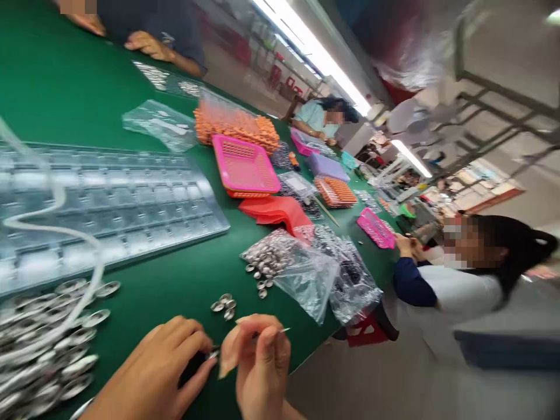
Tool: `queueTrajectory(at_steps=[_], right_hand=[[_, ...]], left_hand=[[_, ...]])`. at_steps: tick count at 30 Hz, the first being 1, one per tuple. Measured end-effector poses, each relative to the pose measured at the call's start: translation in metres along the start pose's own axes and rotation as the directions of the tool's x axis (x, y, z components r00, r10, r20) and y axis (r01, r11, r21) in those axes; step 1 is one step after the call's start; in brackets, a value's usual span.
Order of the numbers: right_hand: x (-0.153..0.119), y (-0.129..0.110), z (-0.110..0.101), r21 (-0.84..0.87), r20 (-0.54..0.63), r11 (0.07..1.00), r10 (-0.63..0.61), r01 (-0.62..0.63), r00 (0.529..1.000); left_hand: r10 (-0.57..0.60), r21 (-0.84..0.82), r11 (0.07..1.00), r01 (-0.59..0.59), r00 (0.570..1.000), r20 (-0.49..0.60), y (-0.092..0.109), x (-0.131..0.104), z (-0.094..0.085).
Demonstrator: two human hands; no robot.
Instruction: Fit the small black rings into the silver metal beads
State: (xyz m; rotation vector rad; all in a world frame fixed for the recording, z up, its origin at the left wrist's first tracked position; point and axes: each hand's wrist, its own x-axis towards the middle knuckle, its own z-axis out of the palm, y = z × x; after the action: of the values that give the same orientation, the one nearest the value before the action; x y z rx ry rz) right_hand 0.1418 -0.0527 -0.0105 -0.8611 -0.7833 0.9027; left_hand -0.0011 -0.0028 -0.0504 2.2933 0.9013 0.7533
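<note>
My left hand (161, 364) is closed in a pinch, with a small shiny metal piece (213, 353) between thumb and fingertips. Right beside it, my right hand (265, 361) has its fingers curled together. A thin pale pointed thing (285, 330) sticks out past those fingers; its kind is unclear. Just beyond both hands lie several small domed metal pieces (225, 304) on the green table (166, 291). Farther off, more of these pieces spill from a clear plastic bag (306, 280). At the left is a heap of larger oval metal pieces (56, 338), partly blurred.
A clear moulded tray (131, 204) with a white cord (94, 245) across it covers the left. Beyond are a pink basket (247, 166), red sheet (284, 213) and bagged orange parts (236, 125). Other people sit at the table, one at right (464, 286).
</note>
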Motion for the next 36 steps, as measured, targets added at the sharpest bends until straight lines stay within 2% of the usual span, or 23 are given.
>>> queueTrajectory(at_steps=[1,3,6,10,21,36], right_hand=[[0.002,-0.006,0.001,-0.018,-0.013,0.999,0.036,-0.036,0.999],[0.007,-0.016,0.004,-0.032,-0.046,0.999,0.030,-0.032,0.998],[0.016,-0.020,0.007,0.009,-0.053,0.999,0.053,-0.052,0.997],[0.017,-0.020,0.012,-0.040,-0.060,0.998,0.054,-0.057,0.997],[0.011,-0.014,0.016,-0.197,0.026,0.980,0.030,-0.025,0.999],[0.009,-0.012,0.015,-0.243,0.023,0.970,0.036,-0.029,0.999]], left_hand=[[-0.028,0.007,1.000,0.028,1.000,0.007,0.009,0.002,-0.008],[-0.071,0.011,0.997,0.071,0.995,0.064,0.023,0.007,-0.019],[-0.155,0.007,0.988,0.155,0.981,0.118,0.031,0.014,-0.026],[-0.180,-0.015,0.983,0.183,0.975,0.128,0.032,0.014,-0.025],[-0.158,-0.018,0.986,0.163,0.975,0.158,0.032,0.016,-0.026],[-0.150,-0.036,0.987,0.157,0.978,0.145,0.031,0.016,-0.025]])
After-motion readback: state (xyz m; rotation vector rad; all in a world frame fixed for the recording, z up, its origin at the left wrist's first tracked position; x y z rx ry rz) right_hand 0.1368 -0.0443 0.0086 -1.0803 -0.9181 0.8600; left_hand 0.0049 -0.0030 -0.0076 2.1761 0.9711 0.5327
